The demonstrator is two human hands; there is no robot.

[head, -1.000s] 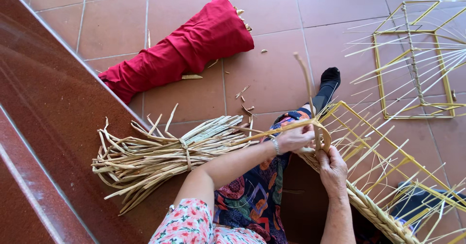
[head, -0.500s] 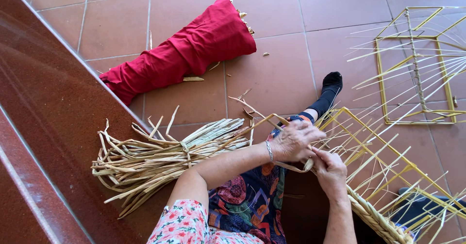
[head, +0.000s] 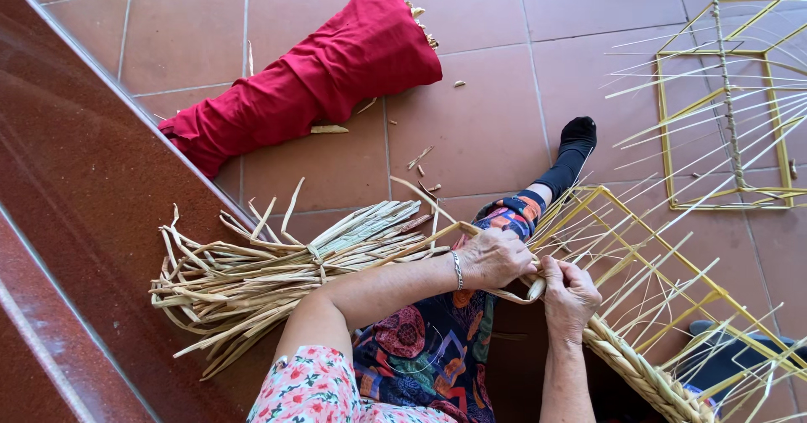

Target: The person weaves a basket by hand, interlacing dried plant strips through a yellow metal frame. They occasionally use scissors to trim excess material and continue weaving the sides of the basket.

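I sit on a tiled floor with a yellow straw frame (head: pixel 647 255) across my lap. My left hand (head: pixel 494 257) grips a flat pale palm strip (head: pixel 420 236) and presses it against the frame's edge. My right hand (head: pixel 570 295) is closed on the top end of a thick braided border (head: pixel 643 372) that runs down to the lower right. The two hands touch at the spot where the strip meets the braid. A tied bundle of dry palm strips (head: pixel 277 276) lies just left of my left arm.
A red cloth roll (head: pixel 311 95) holding more strips lies on the tiles at the back. A second yellow frame (head: pixel 727 108) with thin spokes lies at the far right. A dark red step (head: pixel 76 246) runs along the left. My socked foot (head: pixel 576 137) stretches ahead.
The strip that stood upright above my hands has been pulled down and bent flat against the frame. Both hands have drawn closer together at the braid's end.
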